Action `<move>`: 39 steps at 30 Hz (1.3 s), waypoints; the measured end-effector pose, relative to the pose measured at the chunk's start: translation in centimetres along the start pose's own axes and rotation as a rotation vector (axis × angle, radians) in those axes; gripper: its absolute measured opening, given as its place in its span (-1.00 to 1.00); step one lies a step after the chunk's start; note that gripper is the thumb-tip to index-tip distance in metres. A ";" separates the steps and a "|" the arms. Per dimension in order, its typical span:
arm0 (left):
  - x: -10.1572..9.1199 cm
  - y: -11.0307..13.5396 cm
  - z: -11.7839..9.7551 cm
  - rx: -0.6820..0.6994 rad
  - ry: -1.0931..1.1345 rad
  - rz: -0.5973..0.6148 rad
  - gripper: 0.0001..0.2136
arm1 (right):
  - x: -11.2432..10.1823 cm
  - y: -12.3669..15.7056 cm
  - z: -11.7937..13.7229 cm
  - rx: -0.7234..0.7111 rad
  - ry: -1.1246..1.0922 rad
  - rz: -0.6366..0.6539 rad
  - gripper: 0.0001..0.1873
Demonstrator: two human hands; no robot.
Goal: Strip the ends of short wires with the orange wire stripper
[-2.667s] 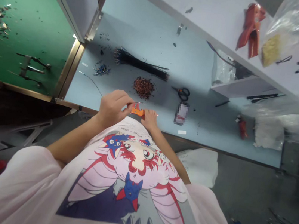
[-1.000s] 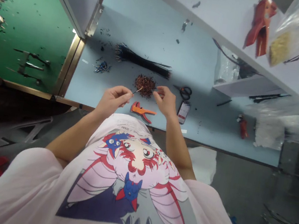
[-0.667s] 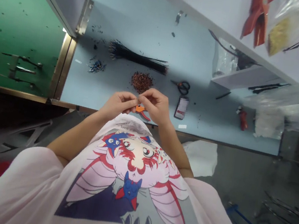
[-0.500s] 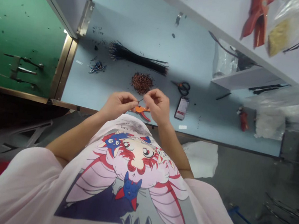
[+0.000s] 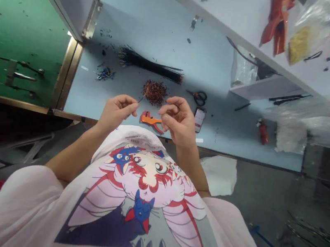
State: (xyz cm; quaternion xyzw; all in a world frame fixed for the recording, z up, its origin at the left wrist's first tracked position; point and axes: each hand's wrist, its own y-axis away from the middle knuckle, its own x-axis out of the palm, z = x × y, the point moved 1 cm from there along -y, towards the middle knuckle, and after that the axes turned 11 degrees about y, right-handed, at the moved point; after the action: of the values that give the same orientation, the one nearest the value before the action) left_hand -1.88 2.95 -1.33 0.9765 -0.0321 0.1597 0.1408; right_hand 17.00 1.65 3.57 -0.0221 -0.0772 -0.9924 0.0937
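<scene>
My left hand [image 5: 118,110] pinches a short, thin dark wire [image 5: 141,99] between thumb and forefinger, its light end pointing up toward a pile of small copper-brown pieces [image 5: 155,93]. Fingers loosely curled and apart, my right hand [image 5: 181,121] appears to hold nothing. Between the two hands lies an orange wire stripper [image 5: 149,119] with red handles; the right fingers overlap its handle end in view, and contact cannot be made out. Behind the pile stretches a bundle of black wires [image 5: 152,66] with bared ends.
Right of the pile are black-handled scissors [image 5: 199,97] and a phone [image 5: 199,119], partly behind my right hand. Blue-and-silver scraps [image 5: 105,74] lie left. A raised shelf [image 5: 227,8] crosses the back right, with a red clamp-like tool [image 5: 278,22]. Plastic bags [image 5: 292,131] lie right.
My hands have drawn apart, left hand leftward with the wire, right hand slightly rightward with its fingers loosened from the wire. More of the wire stripper shows between them.
</scene>
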 end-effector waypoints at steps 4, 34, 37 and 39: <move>0.6 0.3 -0.6 0.008 0.003 0.006 -0.85 | 0.2 0.2 0.2 -0.021 -0.023 0.007 -0.66; 3.4 3.1 -2.6 -0.084 0.203 0.126 -0.78 | 2.2 1.0 0.5 0.149 0.023 -0.014 -0.66; 3.3 2.8 -2.4 -0.085 0.175 0.124 -0.82 | 2.5 1.2 0.8 0.097 0.083 -0.027 -0.70; 3.3 2.3 -1.9 -0.078 0.145 0.123 -0.85 | 2.3 0.8 0.4 0.051 0.154 -0.038 -0.73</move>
State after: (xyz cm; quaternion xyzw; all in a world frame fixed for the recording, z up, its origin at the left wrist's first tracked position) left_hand 0.43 1.26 2.02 0.9524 -0.0877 0.2370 0.1707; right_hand 14.95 0.52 4.23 0.0581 -0.0955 -0.9904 0.0811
